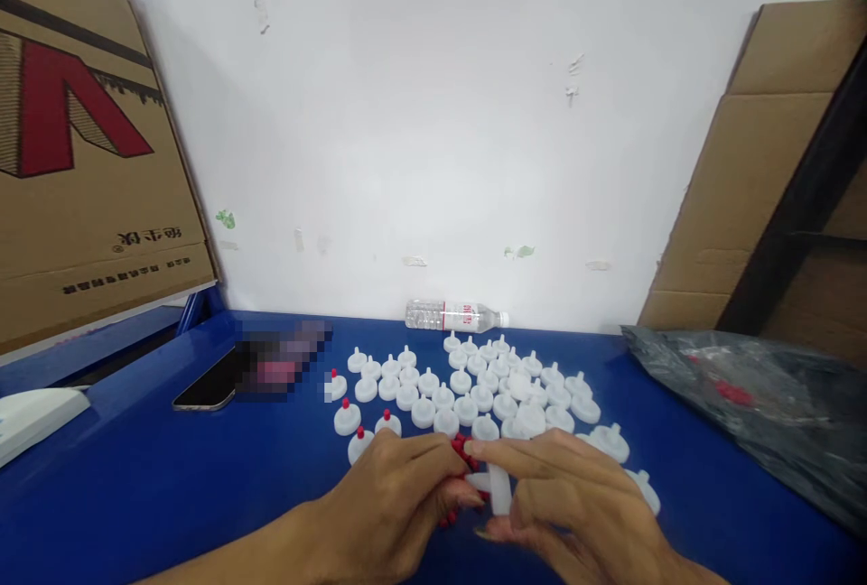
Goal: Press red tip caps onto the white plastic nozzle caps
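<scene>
My right hand (575, 499) is closed on a white nozzle cap (499, 487), held sideways with its spout toward the left. My left hand (399, 495) is pinched at the spout's tip, where a bit of red shows; its fingers mostly hide the small red cap there. Behind and beneath my fingers lies a pile of small red caps (463, 448), partly covered. Many white nozzle caps (445, 422) stand spout-up on the blue table beyond my hands. At their left, several nozzle caps (347, 418) have red tips on their spouts.
A clear plastic bottle (447, 315) lies against the white wall. On the left are a phone (207, 379), a white object (41, 418) and a printed cardboard box (88, 161). A dark plastic bag (751, 413) with red pieces lies right, below a cardboard panel (745, 170).
</scene>
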Demonstrator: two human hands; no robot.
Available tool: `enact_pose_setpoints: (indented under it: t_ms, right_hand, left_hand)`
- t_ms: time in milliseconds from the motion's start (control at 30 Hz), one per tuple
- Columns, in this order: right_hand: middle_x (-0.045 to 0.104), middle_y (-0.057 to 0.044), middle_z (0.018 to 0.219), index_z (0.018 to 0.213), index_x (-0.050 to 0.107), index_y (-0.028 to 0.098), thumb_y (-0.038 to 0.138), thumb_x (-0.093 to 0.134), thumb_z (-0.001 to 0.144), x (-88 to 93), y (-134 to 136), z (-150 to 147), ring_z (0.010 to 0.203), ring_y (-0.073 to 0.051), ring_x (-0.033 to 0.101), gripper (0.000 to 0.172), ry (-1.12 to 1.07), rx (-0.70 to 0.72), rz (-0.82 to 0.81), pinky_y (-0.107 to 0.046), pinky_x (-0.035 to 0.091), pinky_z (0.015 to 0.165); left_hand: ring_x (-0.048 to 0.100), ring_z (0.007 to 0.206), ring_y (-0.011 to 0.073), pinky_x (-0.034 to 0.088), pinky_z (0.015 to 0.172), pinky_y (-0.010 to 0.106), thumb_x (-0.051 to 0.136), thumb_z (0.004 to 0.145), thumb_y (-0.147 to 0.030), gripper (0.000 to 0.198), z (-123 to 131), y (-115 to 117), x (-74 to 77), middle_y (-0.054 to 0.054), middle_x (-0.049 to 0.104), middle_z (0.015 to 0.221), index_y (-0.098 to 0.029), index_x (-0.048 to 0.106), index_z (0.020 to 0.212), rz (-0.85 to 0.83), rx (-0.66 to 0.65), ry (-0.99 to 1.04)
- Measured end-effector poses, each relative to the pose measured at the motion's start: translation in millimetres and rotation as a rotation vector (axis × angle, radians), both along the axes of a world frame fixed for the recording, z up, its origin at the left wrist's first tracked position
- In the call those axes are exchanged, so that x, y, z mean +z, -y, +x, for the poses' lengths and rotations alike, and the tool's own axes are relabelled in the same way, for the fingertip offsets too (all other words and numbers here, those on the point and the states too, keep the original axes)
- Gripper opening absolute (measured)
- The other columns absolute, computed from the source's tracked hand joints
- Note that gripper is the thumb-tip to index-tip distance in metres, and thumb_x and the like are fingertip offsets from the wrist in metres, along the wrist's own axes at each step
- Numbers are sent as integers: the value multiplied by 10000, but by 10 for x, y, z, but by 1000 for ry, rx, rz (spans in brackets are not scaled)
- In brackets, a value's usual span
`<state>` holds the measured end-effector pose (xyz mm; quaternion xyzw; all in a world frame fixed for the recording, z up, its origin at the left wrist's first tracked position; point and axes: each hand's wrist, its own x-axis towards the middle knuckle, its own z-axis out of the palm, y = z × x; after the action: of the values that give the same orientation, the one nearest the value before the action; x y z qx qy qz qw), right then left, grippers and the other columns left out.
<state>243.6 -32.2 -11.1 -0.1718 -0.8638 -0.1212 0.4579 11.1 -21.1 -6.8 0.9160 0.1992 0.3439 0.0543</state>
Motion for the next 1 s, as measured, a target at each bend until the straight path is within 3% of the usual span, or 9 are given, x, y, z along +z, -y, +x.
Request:
enact_pose_setpoints:
  t_ms: [200,333,433,567,667,733,867,933,1000]
  right_hand:
    - [806,-35,1097,871,624,242,271,595,1046,21,19,-32,943,-119,781,180,-30,-11,37,-193,581,748]
    - [795,-39,1140,998,623,235,257,631,1029,-36,-40,-7,1060,-120,751,39,21,9,12,-206,580,849]
    - [777,-50,1196,1141,614,218,286,603,1046,-31,-63,35,1150,-120,714,117,109,2,28,-234,557,967]
    - [748,-75,1264,1272,574,191,303,550,1062,53,-61,131,1209,-147,686,239,144,-95,54,-302,459,1132]
    - [735,-75,1286,1314,553,192,207,507,1041,106,-80,203,1234,-161,668,278,110,-207,-3,-320,423,1157]
    - [736,-65,1273,1262,583,218,192,487,1034,119,-107,227,1230,-174,665,249,106,-257,-45,-336,442,1129]
    - [715,-65,1281,1157,628,251,226,468,1050,97,-167,222,1251,-215,636,193,147,-331,-105,-405,459,1089]
    - [706,-65,1286,1154,634,257,244,465,1059,70,-193,216,1265,-228,618,194,174,-364,-133,-438,446,1098]
    - [698,-68,1292,1180,636,260,259,456,1068,38,-214,217,1278,-236,602,212,198,-397,-164,-461,436,1107]
  left_hand:
    - [507,545,126,324,482,290,243,1142,-303,355,7,-13,32,-11,602,723,-198,513,938,74,-25,7]
    - [508,509,135,312,436,296,337,1121,-256,318,-18,-67,25,8,601,688,-175,555,904,263,-15,-25]
    - [565,536,133,372,453,273,453,1082,-232,223,-36,-82,68,30,644,725,-146,604,943,411,-12,-9]
    - [614,631,129,446,547,238,484,1039,-176,144,-159,-196,189,33,672,770,-149,610,974,326,36,127]
    - [549,587,111,415,566,240,449,1022,-172,208,-367,-388,316,-3,610,701,-172,574,856,375,341,173]
    - [490,540,112,369,549,262,464,1014,-211,247,-518,-519,405,-8,582,665,-170,581,800,391,471,146]
    - [641,793,209,394,600,290,401,1038,-339,329,-728,-706,530,59,698,823,-179,630,865,201,1052,-241]
    - [655,898,278,399,592,303,417,1026,-332,315,-792,-773,535,103,711,853,-171,646,882,104,1141,-373]
    - [663,913,315,423,605,315,443,1004,-293,302,-850,-833,499,137,705,830,-157,653,836,41,1148,-451]
